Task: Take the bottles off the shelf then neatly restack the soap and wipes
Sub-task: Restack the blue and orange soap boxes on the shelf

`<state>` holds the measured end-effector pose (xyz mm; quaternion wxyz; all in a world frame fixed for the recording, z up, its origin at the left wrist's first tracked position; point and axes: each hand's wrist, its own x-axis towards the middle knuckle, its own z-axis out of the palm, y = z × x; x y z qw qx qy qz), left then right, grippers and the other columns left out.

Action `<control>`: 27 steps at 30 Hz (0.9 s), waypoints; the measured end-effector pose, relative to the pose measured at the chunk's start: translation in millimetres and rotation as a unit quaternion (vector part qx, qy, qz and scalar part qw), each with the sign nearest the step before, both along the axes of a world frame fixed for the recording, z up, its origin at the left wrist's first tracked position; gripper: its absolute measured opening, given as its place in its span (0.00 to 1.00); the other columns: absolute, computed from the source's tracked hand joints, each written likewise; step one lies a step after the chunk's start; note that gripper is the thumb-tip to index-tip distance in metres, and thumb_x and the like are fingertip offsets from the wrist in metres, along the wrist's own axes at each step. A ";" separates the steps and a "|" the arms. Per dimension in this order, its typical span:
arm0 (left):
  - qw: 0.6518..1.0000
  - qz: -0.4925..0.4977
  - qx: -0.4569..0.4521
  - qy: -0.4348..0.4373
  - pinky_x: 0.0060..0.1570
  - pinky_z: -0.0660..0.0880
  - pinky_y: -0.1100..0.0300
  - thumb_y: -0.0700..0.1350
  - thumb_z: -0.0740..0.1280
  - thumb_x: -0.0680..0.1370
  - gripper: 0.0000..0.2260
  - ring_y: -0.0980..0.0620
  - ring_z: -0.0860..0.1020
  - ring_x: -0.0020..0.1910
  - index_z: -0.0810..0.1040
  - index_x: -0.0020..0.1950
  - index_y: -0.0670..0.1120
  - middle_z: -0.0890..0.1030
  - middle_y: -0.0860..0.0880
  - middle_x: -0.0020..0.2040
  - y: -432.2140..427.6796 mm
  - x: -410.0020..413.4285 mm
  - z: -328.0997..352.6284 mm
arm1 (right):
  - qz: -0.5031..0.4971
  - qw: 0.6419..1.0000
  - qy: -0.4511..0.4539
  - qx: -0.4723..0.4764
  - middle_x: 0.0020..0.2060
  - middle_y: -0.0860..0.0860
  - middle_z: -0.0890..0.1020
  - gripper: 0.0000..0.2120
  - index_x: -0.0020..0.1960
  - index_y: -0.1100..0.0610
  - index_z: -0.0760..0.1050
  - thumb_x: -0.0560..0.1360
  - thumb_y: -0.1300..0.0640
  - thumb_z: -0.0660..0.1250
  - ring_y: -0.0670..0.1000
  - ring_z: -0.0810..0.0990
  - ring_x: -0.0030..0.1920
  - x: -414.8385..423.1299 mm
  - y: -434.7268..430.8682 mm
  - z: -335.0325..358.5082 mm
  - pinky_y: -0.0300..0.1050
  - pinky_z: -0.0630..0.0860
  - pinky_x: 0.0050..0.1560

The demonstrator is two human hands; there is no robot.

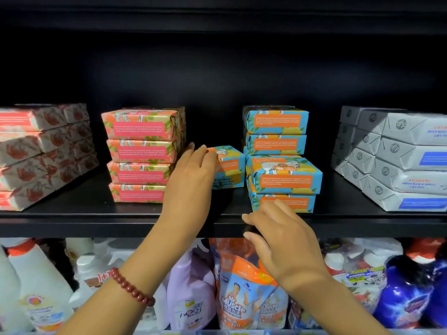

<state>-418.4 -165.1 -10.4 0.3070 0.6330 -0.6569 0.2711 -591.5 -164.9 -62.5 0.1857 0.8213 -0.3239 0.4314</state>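
A loose blue-and-orange soap bar (231, 170) stands on the black shelf (96, 221), between a pink soap stack (142, 153) and a blue soap stack (278, 131). My left hand (191, 180) holds the bar at its upper left corner, fingers over its top and thumb hidden. In front of the blue stack sits a lower pile of two blue bars (286, 177), the upper one skewed. My right hand (278, 240) hovers at the shelf's front edge just before that pile, fingers loosely curled and holding nothing.
Red-and-white packs (36, 153) are stacked at the far left, grey-white packs (399, 160) at the far right. On the shelf below stand white bottles (36, 286), a lilac bottle (191, 286), a Mr Muscle pouch (242, 298) and a blue bottle (406, 293).
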 end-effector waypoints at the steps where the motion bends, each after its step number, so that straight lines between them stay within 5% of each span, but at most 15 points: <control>1: 1.000 -0.002 -0.006 -0.005 0.52 0.77 0.43 0.28 0.77 0.59 0.27 0.32 0.77 0.57 0.77 0.57 0.34 0.80 0.34 0.55 -2.0 0.4 0.9 | -0.001 1.000 0.000 -0.001 0.36 0.47 0.78 0.10 0.43 0.54 0.81 0.62 0.54 0.69 0.48 0.71 0.42 0.0 -0.2 -0.2 0.39 0.74 0.34; 8: 0.999 -0.005 -0.017 -0.038 0.34 0.79 0.49 0.26 0.74 0.57 0.22 0.37 0.79 0.47 0.80 0.50 0.36 0.81 0.39 0.47 -9.5 1.8 8.1 | 0.007 1.000 -0.009 -0.005 0.36 0.47 0.77 0.12 0.44 0.54 0.81 0.68 0.51 0.61 0.48 0.71 0.42 0.3 -1.3 -1.2 0.40 0.74 0.35; 17: 0.999 0.000 0.013 -0.050 0.33 0.80 0.48 0.26 0.74 0.58 0.18 0.38 0.81 0.44 0.82 0.46 0.36 0.83 0.39 0.44 -13.2 6.0 15.9 | 0.021 1.000 -0.006 0.005 0.37 0.47 0.77 0.14 0.44 0.55 0.81 0.69 0.51 0.59 0.48 0.70 0.42 -1.2 -2.2 -2.5 0.39 0.72 0.36; 21: 0.999 -0.018 -0.010 -0.027 0.42 0.80 0.46 0.27 0.75 0.60 0.22 0.36 0.80 0.53 0.81 0.53 0.35 0.81 0.37 0.55 -4.6 1.3 13.4 | 0.035 0.999 0.014 0.024 0.37 0.47 0.78 0.14 0.45 0.55 0.81 0.70 0.51 0.59 0.48 0.71 0.42 -4.3 -2.1 0.5 0.42 0.75 0.34; 24: 0.995 -0.085 -0.056 0.007 0.45 0.79 0.49 0.38 0.68 0.72 0.11 0.40 0.81 0.51 0.82 0.53 0.38 0.83 0.42 0.52 12.5 -0.9 -2.3 | 0.067 0.996 0.027 0.044 0.41 0.47 0.79 0.13 0.48 0.55 0.81 0.73 0.51 0.61 0.48 0.74 0.44 -10.1 -0.3 4.2 0.42 0.74 0.39; 27: 0.989 -0.136 -0.005 0.062 0.42 0.78 0.56 0.52 0.60 0.75 0.16 0.46 0.82 0.46 0.82 0.51 0.44 0.84 0.49 0.46 28.2 1.0 -20.0 | 0.117 0.992 -0.053 0.019 0.42 0.49 0.81 0.08 0.46 0.59 0.81 0.75 0.56 0.65 0.50 0.78 0.45 -20.3 6.8 18.3 0.44 0.74 0.45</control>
